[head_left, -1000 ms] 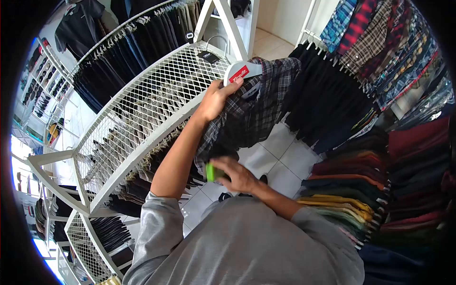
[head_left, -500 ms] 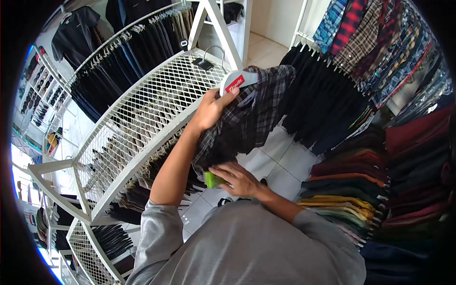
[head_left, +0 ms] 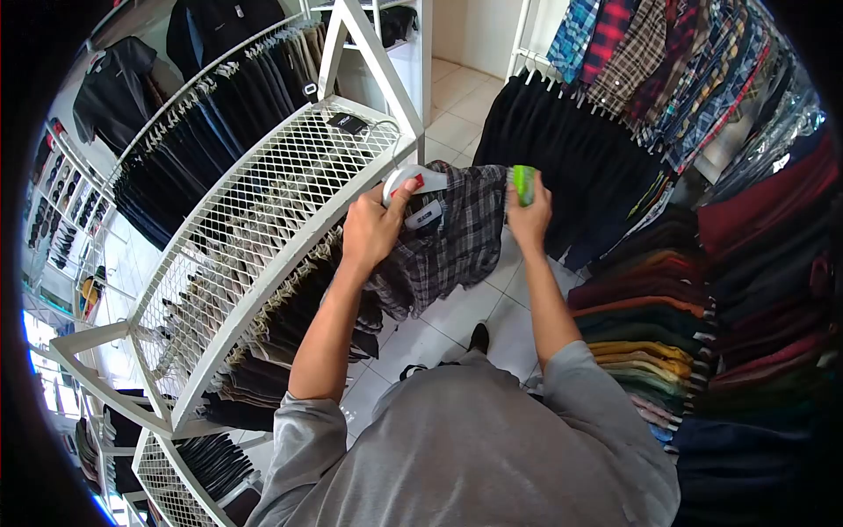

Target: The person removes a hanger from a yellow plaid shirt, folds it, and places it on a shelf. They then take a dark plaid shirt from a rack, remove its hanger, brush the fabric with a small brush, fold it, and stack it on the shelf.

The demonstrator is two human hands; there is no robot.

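Observation:
A dark plaid shirt [head_left: 470, 224] hangs from a white hanger [head_left: 430, 182] with a red label. My left hand [head_left: 373, 230] is closed around the hanger near its middle, thumb across the label. A pale neck label shows inside the shirt's collar. In my right hand [head_left: 529, 215] is a green brush [head_left: 523, 184], gripped between thumb and fingers. Its bristle side faces left, right at the far shoulder of the shirt. The lower part of the shirt drops beside the rack, above the tiled floor.
On my left stands a white mesh-topped rack [head_left: 263, 202] with garments hanging beneath and a black tag [head_left: 348, 123] on top. Black trousers [head_left: 562, 149] hang ahead, with plaid shirts [head_left: 645, 61] above. Coloured garments [head_left: 645, 360] line my right side. White floor tiles [head_left: 430, 338] lie below.
My right hand has moved the green brush from the shirt's lower end up and forward to its far shoulder. The shirt has turned, and its neck label now shows.

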